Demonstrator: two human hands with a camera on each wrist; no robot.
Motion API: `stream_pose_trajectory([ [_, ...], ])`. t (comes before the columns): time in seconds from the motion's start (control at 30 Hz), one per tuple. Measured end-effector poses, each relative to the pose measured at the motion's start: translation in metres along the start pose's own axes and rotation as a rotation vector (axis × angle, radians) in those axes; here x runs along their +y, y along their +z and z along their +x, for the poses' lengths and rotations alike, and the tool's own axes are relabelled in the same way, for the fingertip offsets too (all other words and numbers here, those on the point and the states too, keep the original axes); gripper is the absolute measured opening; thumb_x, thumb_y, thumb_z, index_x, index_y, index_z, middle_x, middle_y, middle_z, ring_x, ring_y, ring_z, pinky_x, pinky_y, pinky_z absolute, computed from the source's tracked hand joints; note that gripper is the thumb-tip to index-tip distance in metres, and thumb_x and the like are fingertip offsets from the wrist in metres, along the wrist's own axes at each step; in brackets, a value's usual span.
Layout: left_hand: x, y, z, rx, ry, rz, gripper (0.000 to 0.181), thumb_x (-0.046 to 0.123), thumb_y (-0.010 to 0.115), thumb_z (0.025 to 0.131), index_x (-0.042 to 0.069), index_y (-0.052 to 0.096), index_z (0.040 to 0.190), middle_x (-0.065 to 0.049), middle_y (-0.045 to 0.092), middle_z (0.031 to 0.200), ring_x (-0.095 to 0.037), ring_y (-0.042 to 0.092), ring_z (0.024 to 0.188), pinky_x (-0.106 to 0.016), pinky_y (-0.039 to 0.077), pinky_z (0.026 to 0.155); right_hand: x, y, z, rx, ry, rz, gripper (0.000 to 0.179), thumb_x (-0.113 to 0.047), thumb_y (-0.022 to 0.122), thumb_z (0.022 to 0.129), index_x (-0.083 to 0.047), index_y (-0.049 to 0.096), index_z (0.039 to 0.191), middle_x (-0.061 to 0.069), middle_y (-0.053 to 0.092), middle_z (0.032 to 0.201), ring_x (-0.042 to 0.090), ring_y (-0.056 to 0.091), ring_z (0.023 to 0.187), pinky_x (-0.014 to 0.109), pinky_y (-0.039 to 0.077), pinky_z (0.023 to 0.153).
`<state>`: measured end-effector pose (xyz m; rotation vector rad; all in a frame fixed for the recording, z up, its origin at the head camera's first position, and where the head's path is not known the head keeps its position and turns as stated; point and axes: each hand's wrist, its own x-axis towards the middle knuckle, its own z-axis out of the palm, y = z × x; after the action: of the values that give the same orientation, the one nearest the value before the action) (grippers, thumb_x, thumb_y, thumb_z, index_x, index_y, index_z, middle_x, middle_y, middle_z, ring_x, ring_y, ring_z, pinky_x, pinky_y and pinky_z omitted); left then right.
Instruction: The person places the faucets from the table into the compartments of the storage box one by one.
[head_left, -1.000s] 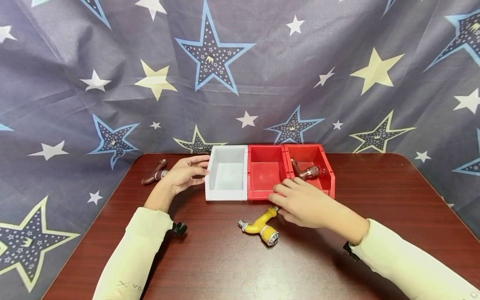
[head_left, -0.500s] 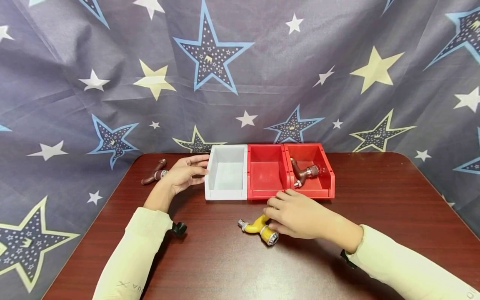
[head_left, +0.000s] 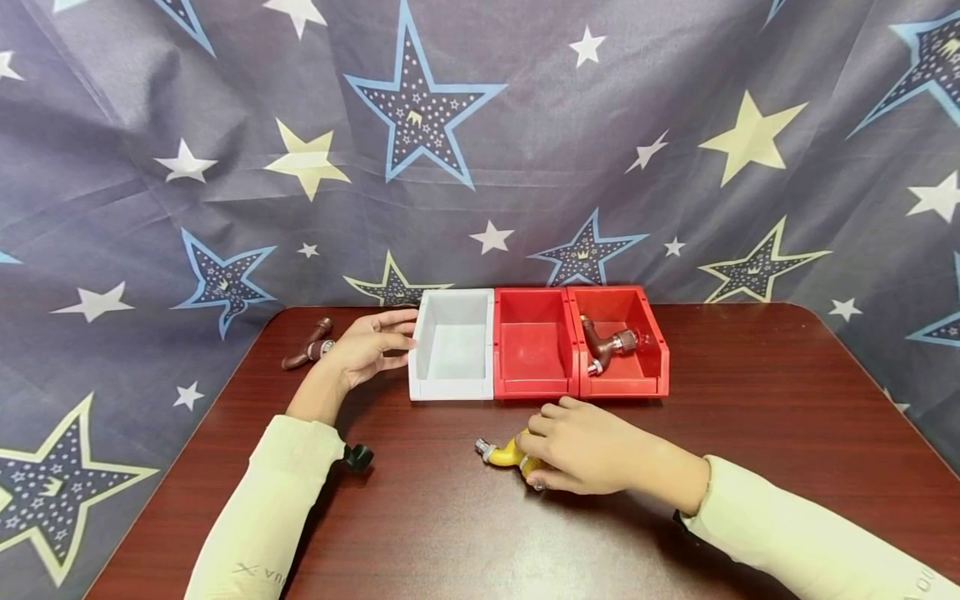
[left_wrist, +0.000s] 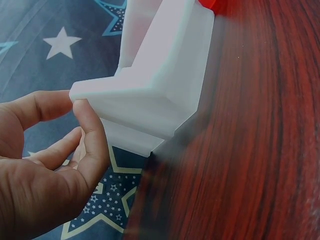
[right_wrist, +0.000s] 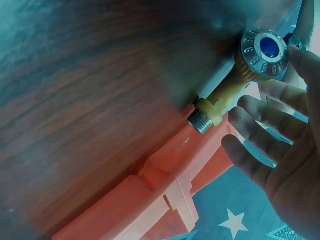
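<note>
A yellow tap (head_left: 506, 455) with metal ends and a ridged knob lies on the table in front of the bins. My right hand (head_left: 588, 446) is over its right part and hides much of it. In the right wrist view, the fingers of that hand extend beside the tap (right_wrist: 227, 95) without closing round it; any contact is unclear. My left hand (head_left: 363, 350) rests its fingertips against the left side of a white bin (head_left: 452, 389). In the left wrist view, the thumb and a finger touch the bin's corner (left_wrist: 120, 92).
Two red bins (head_left: 536, 387) stand in a row to the right of the white one. A brown tap (head_left: 600, 346) lies in the right-hand red bin. Another brown tap (head_left: 303, 354) is on the table (head_left: 420, 533), left of my left hand. A star-patterned cloth (head_left: 480, 167) hangs behind.
My right hand has moved from the front of the red bins toward me and left, over the yellow tap. The brown tap in the bin is now uncovered. My left hand stays put.
</note>
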<state>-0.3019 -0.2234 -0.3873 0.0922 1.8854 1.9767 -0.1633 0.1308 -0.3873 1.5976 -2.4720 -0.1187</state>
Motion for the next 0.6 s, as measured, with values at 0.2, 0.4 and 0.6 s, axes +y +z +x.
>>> stream_pose_trajectory([
  [0.2, 0.0001, -0.0002, 0.0004, -0.001, -0.003, 0.001, 0.067, -0.009, 0.059, 0.095, 0.004, 0.037, 0.157, -0.022, 0.039, 0.157, -0.023, 0.063, 0.109, -0.037, 0.053, 0.085, -0.0025, -0.0014, 0.0008, -0.022, -0.014, 0.001, 0.031, -0.051, 0.063, 0.098, -0.021, 0.063, 0.099, -0.009, 0.065, 0.094, 0.013, 0.058, 0.091, 0.033, 0.047, 0.078],
  [0.4, 0.0003, -0.0011, -0.0005, 0.002, -0.001, 0.008, 0.067, -0.009, 0.059, 0.095, 0.004, 0.037, 0.157, -0.023, 0.04, 0.156, -0.021, 0.063, 0.106, -0.036, 0.054, 0.084, -0.0057, -0.0013, 0.0031, -0.042, -0.023, 0.014, 0.029, -0.045, 0.066, 0.096, -0.018, 0.065, 0.106, -0.01, 0.065, 0.095, 0.013, 0.056, 0.091, 0.033, 0.049, 0.082],
  [0.6, -0.0005, -0.0015, 0.0, 0.001, 0.002, 0.009, 0.066, -0.009, 0.059, 0.095, 0.004, 0.037, 0.157, -0.023, 0.04, 0.156, -0.02, 0.064, 0.103, -0.035, 0.054, 0.084, -0.0055, -0.0009, 0.0035, -0.038, -0.032, 0.038, 0.022, -0.039, 0.071, 0.091, -0.023, 0.063, 0.104, -0.013, 0.065, 0.097, 0.013, 0.056, 0.095, 0.033, 0.048, 0.081],
])
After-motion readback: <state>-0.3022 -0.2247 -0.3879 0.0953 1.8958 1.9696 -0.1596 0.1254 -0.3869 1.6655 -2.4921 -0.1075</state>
